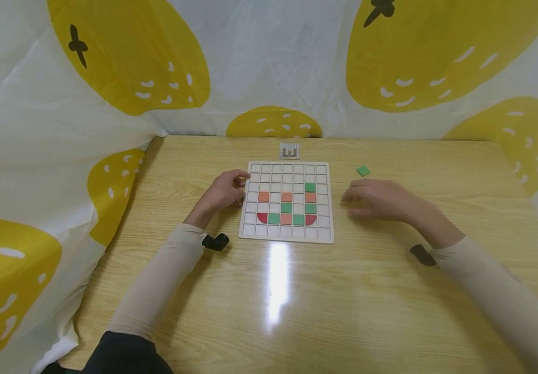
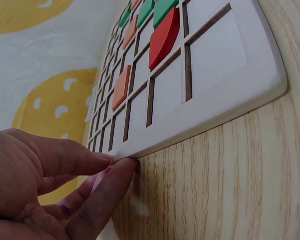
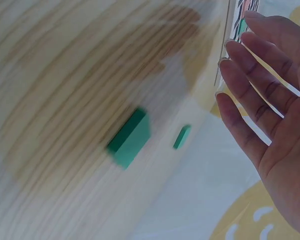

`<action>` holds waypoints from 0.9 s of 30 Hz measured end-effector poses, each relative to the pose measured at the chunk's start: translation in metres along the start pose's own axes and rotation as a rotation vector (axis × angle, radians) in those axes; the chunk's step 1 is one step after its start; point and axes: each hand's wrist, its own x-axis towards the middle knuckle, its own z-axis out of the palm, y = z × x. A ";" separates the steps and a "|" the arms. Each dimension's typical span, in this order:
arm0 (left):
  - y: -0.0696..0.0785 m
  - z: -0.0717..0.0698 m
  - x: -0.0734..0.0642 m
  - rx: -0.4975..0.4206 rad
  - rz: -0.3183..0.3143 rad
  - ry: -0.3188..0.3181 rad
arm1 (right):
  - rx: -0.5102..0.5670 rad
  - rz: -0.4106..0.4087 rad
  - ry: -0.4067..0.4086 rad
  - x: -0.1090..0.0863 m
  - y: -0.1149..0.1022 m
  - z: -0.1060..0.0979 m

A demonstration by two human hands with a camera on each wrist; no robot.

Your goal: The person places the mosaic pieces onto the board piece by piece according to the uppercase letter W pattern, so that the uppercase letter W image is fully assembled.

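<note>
A white grid board (image 1: 284, 237) with dark-lined cells lies mid-table. It bears green square tiles (image 1: 310, 187), orange square tiles (image 1: 263, 197) and two red round-cornered tiles (image 1: 262, 218) at the ends of a lower row. At its left edge, my left hand (image 1: 225, 189) holds the rim between thumb and finger, as the left wrist view shows. My right hand (image 1: 374, 199) hovers right of the board, fingers loosely extended and holding nothing. Beyond it lies a loose green tile (image 1: 363, 170). Two loose green tiles show in the right wrist view, a nearer one (image 3: 132, 140) and a farther one (image 3: 181, 137).
A small pattern card (image 1: 289, 151) lies just behind the board. The wooden table (image 1: 371, 311) ends at a white cloth (image 1: 269, 57) with yellow fruit shapes, which hangs behind and along the left side.
</note>
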 end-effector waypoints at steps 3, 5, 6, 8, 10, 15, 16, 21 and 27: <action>-0.001 0.000 0.000 0.003 0.003 0.001 | -0.014 0.008 0.012 -0.008 0.006 0.000; -0.001 0.000 0.000 0.002 0.004 0.000 | -0.020 0.012 0.019 -0.014 0.009 -0.001; -0.001 0.000 0.000 0.000 0.005 0.000 | -0.024 0.019 0.023 -0.017 0.012 -0.001; -0.002 0.000 0.000 -0.008 0.008 0.000 | -0.025 0.026 0.029 -0.023 0.016 -0.002; -0.002 0.000 0.000 -0.012 0.011 0.000 | -0.018 0.034 0.032 -0.028 0.019 -0.002; -0.002 0.000 -0.001 -0.012 0.017 0.001 | 0.006 0.058 0.017 -0.040 0.028 -0.004; -0.002 0.000 -0.001 -0.011 0.018 0.002 | 0.008 0.068 0.013 -0.042 0.029 -0.004; -0.002 0.000 0.000 -0.013 0.022 0.003 | 0.003 0.101 0.006 -0.052 0.035 -0.006; -0.004 0.000 0.001 -0.009 0.023 -0.002 | 0.035 0.122 0.000 -0.063 0.042 -0.007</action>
